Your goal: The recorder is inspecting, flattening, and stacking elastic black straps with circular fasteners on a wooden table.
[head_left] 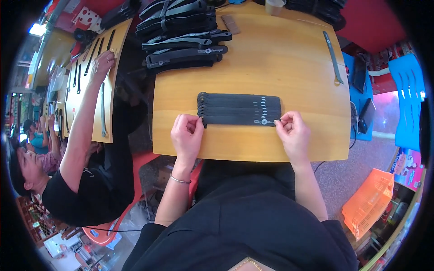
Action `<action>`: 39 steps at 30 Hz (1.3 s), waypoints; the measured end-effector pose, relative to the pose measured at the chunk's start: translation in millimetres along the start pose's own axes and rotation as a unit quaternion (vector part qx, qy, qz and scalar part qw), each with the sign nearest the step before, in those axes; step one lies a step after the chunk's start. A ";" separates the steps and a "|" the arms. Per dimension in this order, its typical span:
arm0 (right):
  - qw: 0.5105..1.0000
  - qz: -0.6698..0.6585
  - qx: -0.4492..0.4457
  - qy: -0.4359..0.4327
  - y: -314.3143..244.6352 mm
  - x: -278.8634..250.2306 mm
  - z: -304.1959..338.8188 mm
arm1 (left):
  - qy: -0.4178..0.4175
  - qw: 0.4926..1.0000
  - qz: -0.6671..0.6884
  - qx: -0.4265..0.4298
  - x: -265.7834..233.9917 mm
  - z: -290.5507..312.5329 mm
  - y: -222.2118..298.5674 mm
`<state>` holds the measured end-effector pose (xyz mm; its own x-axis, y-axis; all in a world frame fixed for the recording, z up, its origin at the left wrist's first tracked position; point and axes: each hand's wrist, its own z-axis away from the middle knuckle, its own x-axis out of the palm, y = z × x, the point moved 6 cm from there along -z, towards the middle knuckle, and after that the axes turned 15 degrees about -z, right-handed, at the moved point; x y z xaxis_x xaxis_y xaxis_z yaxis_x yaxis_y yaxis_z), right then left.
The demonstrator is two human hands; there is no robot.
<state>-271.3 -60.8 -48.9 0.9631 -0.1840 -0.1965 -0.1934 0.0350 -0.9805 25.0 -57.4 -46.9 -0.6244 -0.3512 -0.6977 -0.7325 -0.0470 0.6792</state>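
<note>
A row of black straps (239, 106) lies overlapped on the wooden table (253, 144) in front of me, with looped ends at the left and pale printed marks near the right ends. My left hand (186, 137) pinches the looped left end of the nearest strap (233, 120). At that strap's other end, my right hand (294, 137) has its thumb and forefinger closed on the corner. The strap stays level between both hands, against the others; whether it touches the table I cannot tell.
Bundled black and grey straps (181, 40) pile up at the far left. One loose strap (333, 56) lies near the right edge. A small brown block (230, 23) and a cup (274, 6) are at the back. To my left, a co-worker's hand (104, 63) reaches over another table.
</note>
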 end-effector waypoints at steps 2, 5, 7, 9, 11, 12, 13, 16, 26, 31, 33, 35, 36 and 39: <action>1.000 0.006 -0.013 -0.008 -0.5 4.0 0.2 | 0.001 1.000 -0.011 0.002 -4.2 0.2 -2.6; 1.000 -0.006 -0.007 -0.009 -3.8 5.9 0.7 | 0.007 1.000 -0.019 0.003 -4.6 1.2 -2.2; 1.000 -0.012 -0.018 -0.005 1.2 2.7 2.3 | 0.016 1.000 -0.017 0.004 -6.1 2.6 -1.0; 0.999 -0.018 -0.032 -0.001 0.2 0.8 1.5 | 0.014 1.000 -0.016 0.015 -3.2 2.0 0.9; 1.000 -0.009 -0.015 -0.012 -1.1 0.9 2.2 | 0.018 1.000 -0.012 0.017 -5.5 3.3 0.0; 1.000 -0.010 -0.018 -0.011 -2.2 0.9 2.1 | 0.017 0.999 -0.021 0.017 -6.2 3.6 0.8; 1.000 -0.003 -0.022 -0.012 -3.1 1.5 2.1 | 0.016 0.999 -0.030 0.017 -6.4 3.9 1.6; 1.000 0.001 -0.026 -0.010 -3.1 1.8 2.9 | 0.017 0.999 -0.019 0.019 -7.0 4.2 3.3; 0.999 0.014 -0.043 -0.007 -11.3 0.8 4.2 | 0.017 0.999 -0.026 0.029 -8.0 4.3 4.4; 0.999 0.014 -0.041 -0.009 -8.3 2.2 4.8 | 0.019 0.999 -0.005 0.049 -8.0 4.5 -3.4; 0.999 0.012 -0.039 -0.014 -7.7 1.8 4.6 | 0.000 1.000 0.011 0.020 -9.2 3.9 -3.1; 0.999 0.010 -0.042 -0.010 -6.0 1.2 4.1 | -0.019 0.999 0.025 -0.010 -10.2 4.6 -2.6; 0.999 0.010 -0.041 -0.011 -5.4 1.2 3.9 | 0.009 0.997 -0.056 0.053 -13.8 6.2 6.7; 0.999 -0.001 -0.034 -0.011 -2.5 1.1 3.4 | 0.049 0.967 -0.164 0.188 -17.9 12.7 45.4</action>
<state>-269.1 -57.8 -46.7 0.9674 -0.1621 -0.1946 -0.2023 -0.0323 -0.9788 -0.6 -41.3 -6.5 -0.3272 -0.4633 -0.8236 -0.9449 0.1655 0.2824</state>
